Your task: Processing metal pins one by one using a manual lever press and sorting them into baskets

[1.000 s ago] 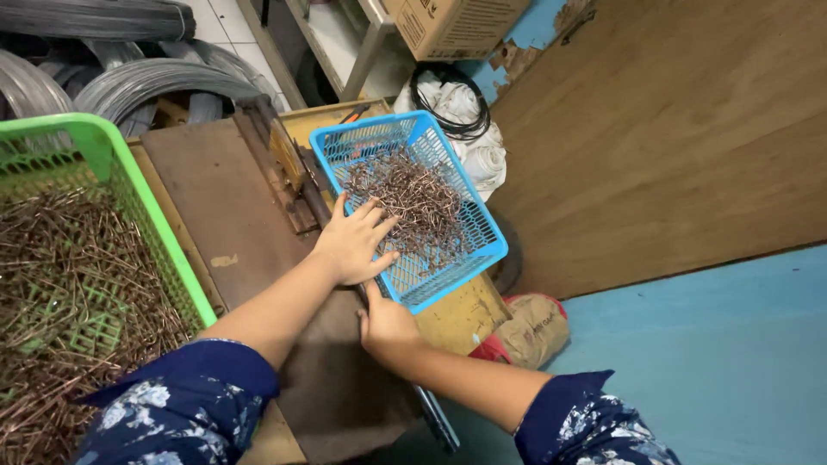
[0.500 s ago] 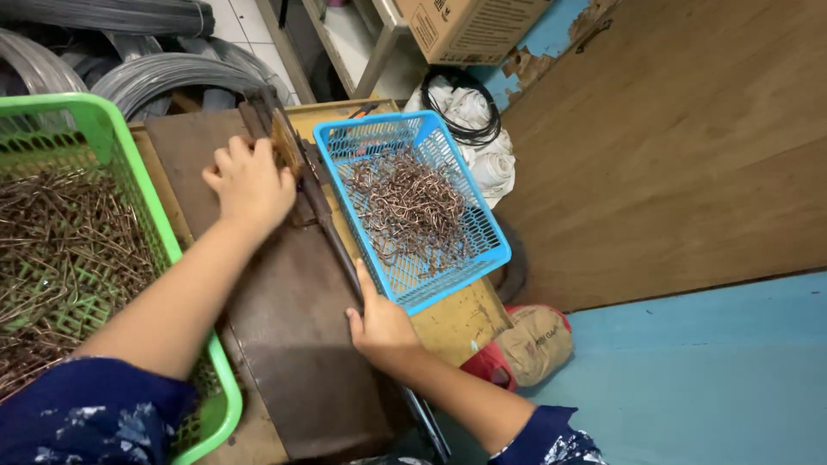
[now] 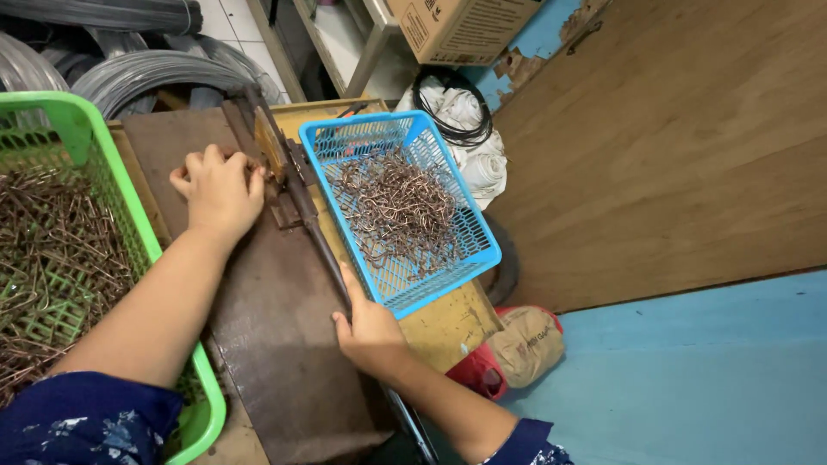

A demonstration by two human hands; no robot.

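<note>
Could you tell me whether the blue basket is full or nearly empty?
Partly filled: the blue basket holds a loose heap of bent wire pieces, with bare mesh showing.

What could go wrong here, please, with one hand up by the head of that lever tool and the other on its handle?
The left hand rests right against the tool's head while the right hand holds the long lever; a pull now could pinch the fingers. The blue basket sits close beside the lever, so a swing might knock it and spill the bent wire pieces.
</note>
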